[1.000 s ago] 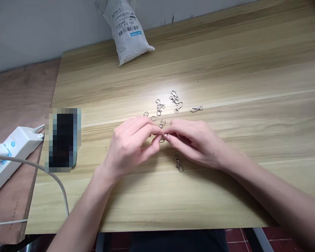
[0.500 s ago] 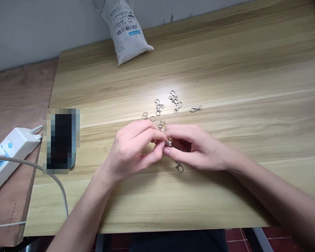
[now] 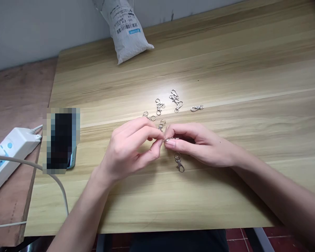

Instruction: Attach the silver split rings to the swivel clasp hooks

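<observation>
My left hand point(image 3: 136, 147) pinches a small silver key ring point(image 3: 166, 140) between thumb and forefinger. Opposite it, my right hand point(image 3: 196, 141) is closed with thumb and fingers on a silver swivel clasp point(image 3: 175, 138), seen edge-on and partly covered by the thumb. The fingertips of both hands almost meet. Just below my right hand lies a clasp with a ring point(image 3: 179, 163). Another clasp with a ring point(image 3: 161, 125) rests behind the fingertips. Beyond my left hand are a few loose rings point(image 3: 153, 118), partly hidden by its knuckles.
Farther back lie a pair of clasps point(image 3: 159, 106), a small cluster of clasps point(image 3: 175, 99) and a single clasp point(image 3: 197, 108). A white plastic parcel point(image 3: 128, 38) stands at the wall. On the left are a blurred phone point(image 3: 61, 140), a power strip point(image 3: 14, 154) and a cable point(image 3: 56, 178).
The metal piece between my fingers has turned to lie flatter. My left hand has shifted slightly left, and my right hand has risen a little, uncovering more of the clasp below it.
</observation>
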`<state>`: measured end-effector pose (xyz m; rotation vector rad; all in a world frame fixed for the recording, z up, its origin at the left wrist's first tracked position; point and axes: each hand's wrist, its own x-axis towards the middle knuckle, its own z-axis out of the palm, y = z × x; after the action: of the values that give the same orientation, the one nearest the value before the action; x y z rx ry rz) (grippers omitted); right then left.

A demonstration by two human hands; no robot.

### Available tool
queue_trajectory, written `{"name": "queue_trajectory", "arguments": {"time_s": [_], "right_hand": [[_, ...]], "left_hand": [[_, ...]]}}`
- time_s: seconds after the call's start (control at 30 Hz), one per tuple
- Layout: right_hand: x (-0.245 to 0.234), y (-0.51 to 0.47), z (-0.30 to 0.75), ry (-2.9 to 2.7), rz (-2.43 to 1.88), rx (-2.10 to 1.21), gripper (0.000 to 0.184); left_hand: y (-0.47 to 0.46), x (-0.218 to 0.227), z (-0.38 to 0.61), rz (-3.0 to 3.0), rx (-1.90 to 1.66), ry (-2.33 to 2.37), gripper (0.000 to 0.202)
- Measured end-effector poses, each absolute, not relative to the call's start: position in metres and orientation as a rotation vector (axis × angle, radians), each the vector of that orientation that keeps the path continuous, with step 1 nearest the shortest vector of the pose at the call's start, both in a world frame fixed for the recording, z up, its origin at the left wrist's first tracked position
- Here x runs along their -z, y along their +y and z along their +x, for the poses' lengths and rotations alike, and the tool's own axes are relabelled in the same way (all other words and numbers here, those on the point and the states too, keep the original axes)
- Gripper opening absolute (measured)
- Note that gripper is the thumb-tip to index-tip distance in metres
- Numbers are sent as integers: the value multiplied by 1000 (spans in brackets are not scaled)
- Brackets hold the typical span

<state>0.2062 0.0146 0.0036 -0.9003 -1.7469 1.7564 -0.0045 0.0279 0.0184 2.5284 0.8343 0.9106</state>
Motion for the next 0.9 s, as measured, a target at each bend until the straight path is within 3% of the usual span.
{"name": "queue_trajectory", "arguments": {"time_s": [0.9], "right_hand": [[-2,14,204,-1865,-919,-1683,23]], "left_hand": [[31,-16,-5,2531,-765,888,6]]}}
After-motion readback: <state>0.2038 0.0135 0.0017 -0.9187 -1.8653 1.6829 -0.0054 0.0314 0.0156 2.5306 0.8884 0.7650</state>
